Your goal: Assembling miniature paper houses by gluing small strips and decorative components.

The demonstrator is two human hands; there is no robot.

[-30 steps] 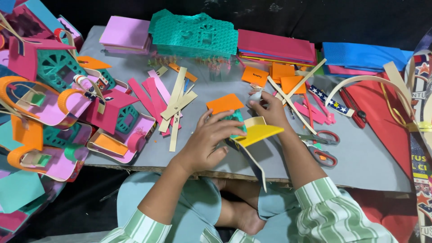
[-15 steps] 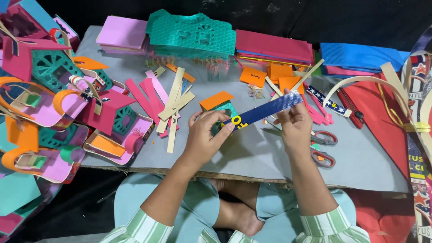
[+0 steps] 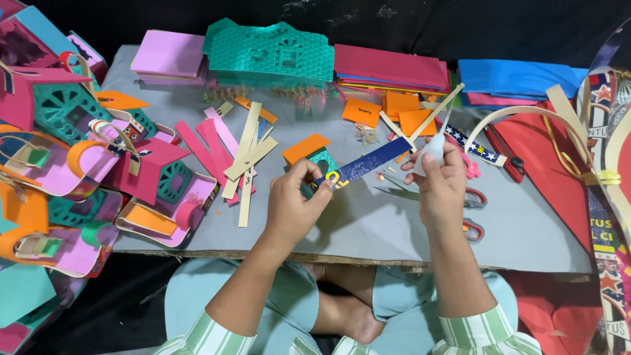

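Note:
My left hand (image 3: pixel 294 205) pinches the near end of a dark blue glittery strip (image 3: pixel 365 163) with yellow marks on it. My right hand (image 3: pixel 441 181) holds the strip's far end together with a small white piece (image 3: pixel 432 148) between its fingers. The strip slants up to the right, just above a grey board (image 3: pixel 394 227). Under it lie an orange foam piece (image 3: pixel 305 148) and a small teal cut-out (image 3: pixel 323 159).
Stacks of pink (image 3: pixel 167 56), teal (image 3: pixel 269 51), red (image 3: pixel 390 68) and blue (image 3: pixel 516 77) foam sheets line the far edge. Small foam houses (image 3: pixel 72 164) pile up at the left. Loose strips (image 3: pixel 246 154), orange squares (image 3: pixel 388 108) and red-handled scissors (image 3: pixel 470 213) lie on the board.
A second ago my hands held a yellow and teal piece low over the board. Now they hold the blue strip stretched between them, and the white piece is in my right fingers.

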